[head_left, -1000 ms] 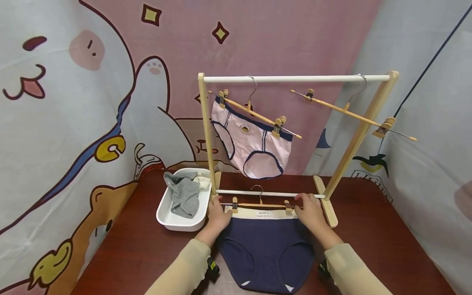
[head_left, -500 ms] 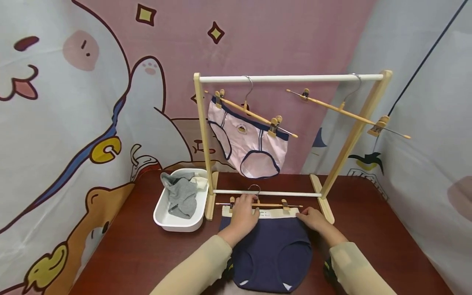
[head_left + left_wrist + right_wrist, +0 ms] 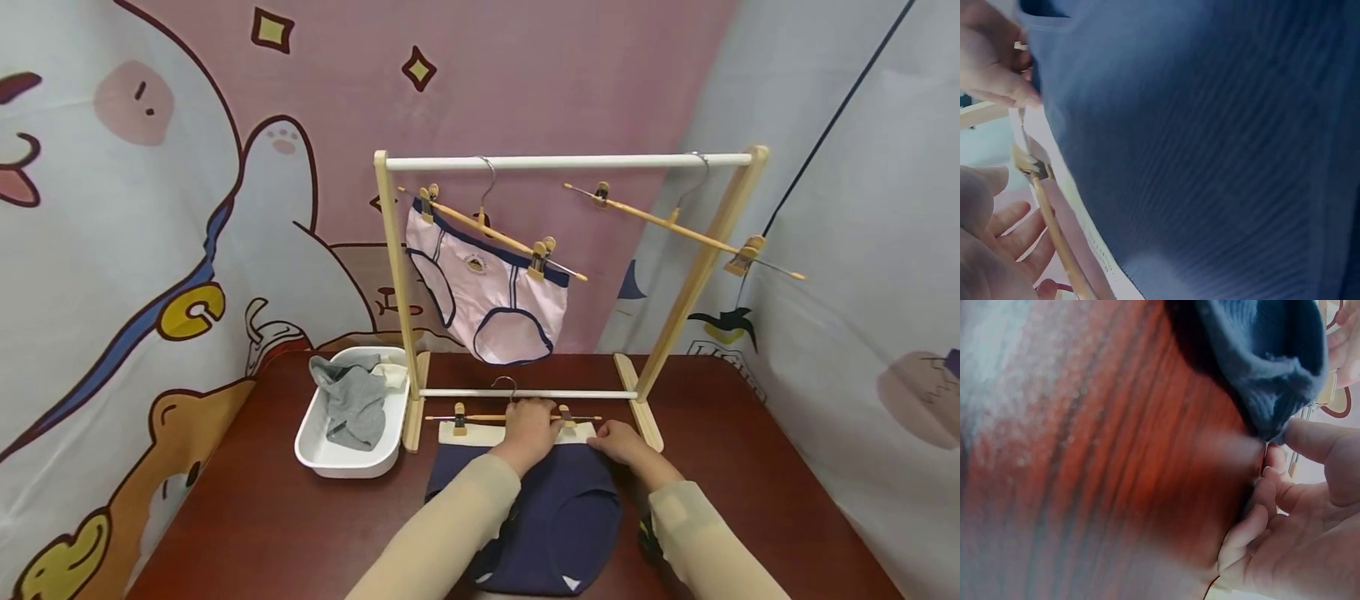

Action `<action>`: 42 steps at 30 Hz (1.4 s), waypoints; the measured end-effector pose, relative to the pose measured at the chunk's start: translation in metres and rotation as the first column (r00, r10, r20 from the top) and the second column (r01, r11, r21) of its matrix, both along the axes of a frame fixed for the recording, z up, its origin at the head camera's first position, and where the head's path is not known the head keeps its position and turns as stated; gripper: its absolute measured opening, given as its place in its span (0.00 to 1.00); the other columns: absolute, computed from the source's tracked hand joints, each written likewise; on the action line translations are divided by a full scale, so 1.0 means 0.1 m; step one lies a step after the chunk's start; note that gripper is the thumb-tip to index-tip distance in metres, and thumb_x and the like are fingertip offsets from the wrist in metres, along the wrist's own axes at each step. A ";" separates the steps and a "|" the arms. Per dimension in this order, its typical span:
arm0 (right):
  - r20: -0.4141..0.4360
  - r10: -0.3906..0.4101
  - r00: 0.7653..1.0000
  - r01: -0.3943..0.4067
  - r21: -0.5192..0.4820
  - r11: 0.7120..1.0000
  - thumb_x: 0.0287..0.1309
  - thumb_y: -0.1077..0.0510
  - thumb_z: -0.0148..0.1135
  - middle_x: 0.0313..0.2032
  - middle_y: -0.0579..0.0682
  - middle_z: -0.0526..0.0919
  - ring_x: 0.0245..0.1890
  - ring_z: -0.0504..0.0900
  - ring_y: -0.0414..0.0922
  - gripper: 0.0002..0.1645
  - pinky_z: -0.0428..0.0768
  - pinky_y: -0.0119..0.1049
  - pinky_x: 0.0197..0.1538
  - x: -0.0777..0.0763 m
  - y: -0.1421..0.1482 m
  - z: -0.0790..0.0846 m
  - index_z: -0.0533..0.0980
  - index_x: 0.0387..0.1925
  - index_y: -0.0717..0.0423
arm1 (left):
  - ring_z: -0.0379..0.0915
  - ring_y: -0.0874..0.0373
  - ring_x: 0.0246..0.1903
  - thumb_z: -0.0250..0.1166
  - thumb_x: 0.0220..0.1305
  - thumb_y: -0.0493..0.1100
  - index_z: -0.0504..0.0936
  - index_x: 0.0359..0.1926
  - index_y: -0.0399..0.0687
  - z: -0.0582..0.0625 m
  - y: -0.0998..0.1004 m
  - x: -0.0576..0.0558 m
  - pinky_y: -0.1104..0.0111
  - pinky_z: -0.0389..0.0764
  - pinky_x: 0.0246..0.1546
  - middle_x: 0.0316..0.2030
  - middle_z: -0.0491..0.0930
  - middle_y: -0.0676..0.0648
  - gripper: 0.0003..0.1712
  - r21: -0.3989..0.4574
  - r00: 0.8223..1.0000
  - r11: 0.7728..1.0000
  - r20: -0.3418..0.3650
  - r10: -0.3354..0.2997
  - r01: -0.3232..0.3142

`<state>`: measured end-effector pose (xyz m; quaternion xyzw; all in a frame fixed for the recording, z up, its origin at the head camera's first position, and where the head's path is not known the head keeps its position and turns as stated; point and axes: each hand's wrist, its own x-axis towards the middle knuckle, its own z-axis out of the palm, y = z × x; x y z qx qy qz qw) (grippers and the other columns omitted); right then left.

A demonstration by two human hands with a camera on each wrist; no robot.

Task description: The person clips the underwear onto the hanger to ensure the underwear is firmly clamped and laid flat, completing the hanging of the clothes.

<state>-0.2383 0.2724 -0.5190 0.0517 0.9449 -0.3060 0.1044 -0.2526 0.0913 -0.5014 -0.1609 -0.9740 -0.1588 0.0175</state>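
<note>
Navy briefs with a cream waistband lie flat on the table, a clip hanger along their top edge. The hanger's left clip sits over the waistband. My left hand reaches across the waistband beside the right clip. In the left wrist view, its fingers are spread and loosely extended next to the wooden bar, thumb apart from them. At the waistband's right corner my right hand pinches the fabric between thumb and fingers, which the right wrist view shows close up.
Behind stands a wooden rack with a white top rail. Pink briefs hang from it on one hanger, beside a bare clip hanger. Left of the rack, a white basin holds grey cloth and something cream.
My left hand has moved right from the waistband's left end, across the hanger, to near the right clip. My right hand has shifted from the hanger's end down to the waistband corner.
</note>
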 end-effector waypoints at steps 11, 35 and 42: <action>-0.004 0.038 0.999 -0.038 0.028 0.999 0.56 0.56 0.62 0.25 0.52 0.69 0.26 0.69 0.47 0.15 0.64 0.33 0.29 0.01 -0.01 0.00 0.67 0.25 0.59 | 0.74 0.54 0.52 0.64 0.58 0.59 0.80 0.54 0.55 -0.14 0.02 -0.07 0.54 0.67 0.59 0.46 0.82 0.53 0.25 0.031 0.999 0.999 0.028 -0.037 0.036; -0.019 0.060 0.998 -0.060 0.041 0.997 0.52 0.60 0.65 0.42 0.66 0.74 0.45 0.74 0.60 0.18 0.73 0.52 0.47 0.04 -0.05 0.00 0.72 0.43 0.63 | 0.76 0.54 0.47 0.58 0.64 0.56 0.81 0.50 0.59 -0.04 -0.02 -0.09 0.55 0.67 0.51 0.40 0.84 0.58 0.17 0.322 0.997 0.947 0.074 -0.021 -0.004; -0.054 0.085 0.995 -0.084 0.034 0.996 0.50 0.59 0.64 0.49 0.71 0.76 0.52 0.74 0.64 0.23 0.71 0.57 0.53 0.01 -0.08 0.00 0.73 0.48 0.66 | 0.76 0.51 0.47 0.56 0.66 0.57 0.82 0.52 0.59 -0.03 -0.01 -0.10 0.53 0.65 0.52 0.42 0.84 0.58 0.19 0.370 0.995 0.929 0.093 -0.021 -0.015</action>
